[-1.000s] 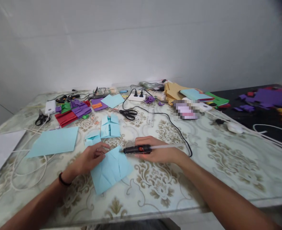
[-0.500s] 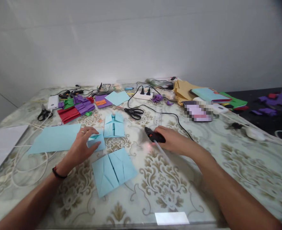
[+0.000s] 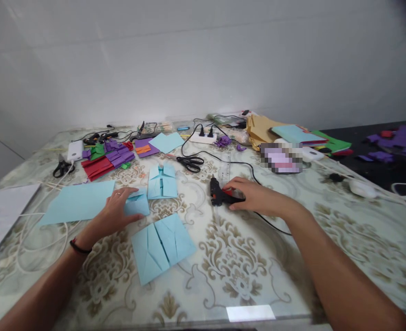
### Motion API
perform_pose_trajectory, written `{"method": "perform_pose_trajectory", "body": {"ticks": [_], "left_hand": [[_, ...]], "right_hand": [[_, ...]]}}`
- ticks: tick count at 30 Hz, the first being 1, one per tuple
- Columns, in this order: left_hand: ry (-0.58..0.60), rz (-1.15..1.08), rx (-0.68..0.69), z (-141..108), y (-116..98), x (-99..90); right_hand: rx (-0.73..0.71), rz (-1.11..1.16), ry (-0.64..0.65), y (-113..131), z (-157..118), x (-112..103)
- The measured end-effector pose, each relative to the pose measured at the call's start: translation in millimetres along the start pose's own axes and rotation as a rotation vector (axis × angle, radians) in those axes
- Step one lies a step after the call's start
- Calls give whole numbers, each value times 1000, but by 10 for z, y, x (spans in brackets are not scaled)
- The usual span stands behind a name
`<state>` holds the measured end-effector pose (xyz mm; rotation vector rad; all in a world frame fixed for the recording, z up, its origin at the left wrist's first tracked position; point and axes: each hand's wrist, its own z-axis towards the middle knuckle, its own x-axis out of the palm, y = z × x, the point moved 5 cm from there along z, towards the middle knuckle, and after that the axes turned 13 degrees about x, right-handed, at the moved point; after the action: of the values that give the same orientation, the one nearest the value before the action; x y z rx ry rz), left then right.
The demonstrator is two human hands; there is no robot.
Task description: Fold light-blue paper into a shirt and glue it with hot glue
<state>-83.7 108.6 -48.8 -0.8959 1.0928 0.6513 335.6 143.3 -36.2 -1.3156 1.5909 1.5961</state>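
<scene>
My left hand (image 3: 117,207) rests over a small folded blue paper (image 3: 138,204), thumb and fingers spread apart at its edges. Part of that paper is hidden under the hand. My right hand (image 3: 254,196) has its fingers round the handle of a black glue gun (image 3: 217,192), whose nozzle points away from me, low at the tabletop. A clear glue stick seems to trail from the gun's back end. Between the hands lie a blue folded piece with a raised strip (image 3: 162,182) and, nearer me, a larger creased blue paper (image 3: 164,247).
A flat blue sheet (image 3: 77,200) and white cables lie at left. Black scissors (image 3: 190,164), a clear ruler (image 3: 225,166), a power strip (image 3: 203,137) and coloured paper strips (image 3: 120,155) are farther back. A phone (image 3: 281,158) and yellow paper (image 3: 262,131) are at right.
The glue gun has turned so its nozzle points away from me and now looks lower at the table. My left hand stays by the small blue paper, with its fingers slightly straighter.
</scene>
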Motion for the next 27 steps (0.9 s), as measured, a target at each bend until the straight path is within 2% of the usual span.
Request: {"method": "perform_pose_trajectory", "body": {"ticks": [3,7,10,15,22,27], "left_hand": [[2,-2,-23,12,18,-15],[-4,-16,-49,17,78,-19],[-16,-38,-50,23,118,-27],[-57,-73,-47,36,124,-73],[-142,-133,-87,54,-13,-197],[-274,-242,-178,43,-56,-374]], "right_hand": [[-6,10,-13,14,-40,-21],[17,42,-173,108,-84,-122],[-38,65,-245,251,-112,-154],[-123,82,-242,424,-126,-71],[-161,102,-222,522,-152,13],[-218,135,-325,657,-239,-38]]}}
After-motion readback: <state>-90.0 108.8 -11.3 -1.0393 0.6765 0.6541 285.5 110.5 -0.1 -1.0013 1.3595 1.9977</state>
